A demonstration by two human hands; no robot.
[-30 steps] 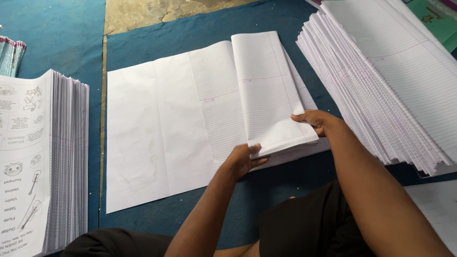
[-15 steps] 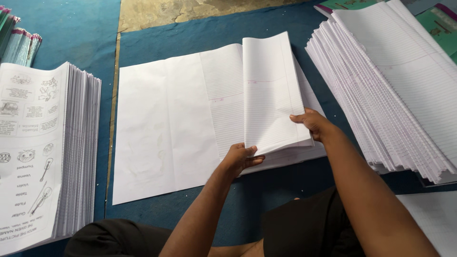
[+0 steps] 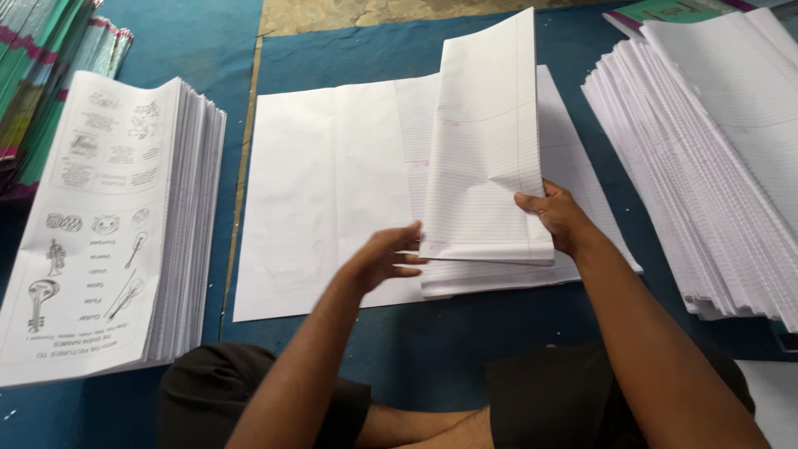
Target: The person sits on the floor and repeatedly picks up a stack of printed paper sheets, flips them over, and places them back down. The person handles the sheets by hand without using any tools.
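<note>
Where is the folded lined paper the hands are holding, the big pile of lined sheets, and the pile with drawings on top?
folded lined paper (image 3: 486, 158), head view, middle of its raised face.
big pile of lined sheets (image 3: 731, 108), head view, top sheet.
pile with drawings (image 3: 91, 224), head view, printed top page.

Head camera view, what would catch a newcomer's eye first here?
In the centre, both hands grip a folded bundle of ruled sheets: right hand on its lower right edge, left hand at its lower left corner. Tall paper stacks flank it, a picture-printed stack at left and a fanned ruled stack at right.
</note>
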